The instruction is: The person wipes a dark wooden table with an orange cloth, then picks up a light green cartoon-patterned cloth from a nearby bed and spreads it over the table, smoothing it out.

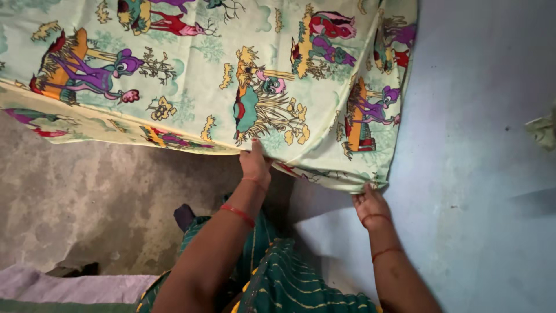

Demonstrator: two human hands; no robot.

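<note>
Where the bedsheet lies: while both hands work at its near edge, the pale green bedsheet (231, 64) covers the upper part of the view, spread over a raised bed, and its edge hangs down the side facing the person.
Print: cartoon deer in purple, red and pink, with yellow leaves, twigs and patches of teal and orange, repeated across the cloth.
Corner: the sheet's right near corner comes down beside the wall, with soft folds running along the overhang.
Left hand (255, 165): fingers closed on the hanging edge near the middle of the bed's side, thumb on the cloth, pinching it; a red thread and a red bangle circle the wrist and forearm.
Right hand (370, 203): fingers curled up under the corner's hem, gripping the cloth from below; red threads sit on the wrist.
Clothing: a dark green garment (278, 278) with thin yellow stripes fills the bottom centre, between the two forearms.
Floor (87, 203): bare grey concrete, mottled and stained, darker in the shadow just under the sheet's edge.
Wall (480, 145): pale blue, matt, with small marks, taking up the whole right side, just beside the bed's corner.
Other cloth: a lilac fabric (63, 287) lies at the lower left, and a scrap of light green cloth (544, 130) shows at the right margin.
</note>
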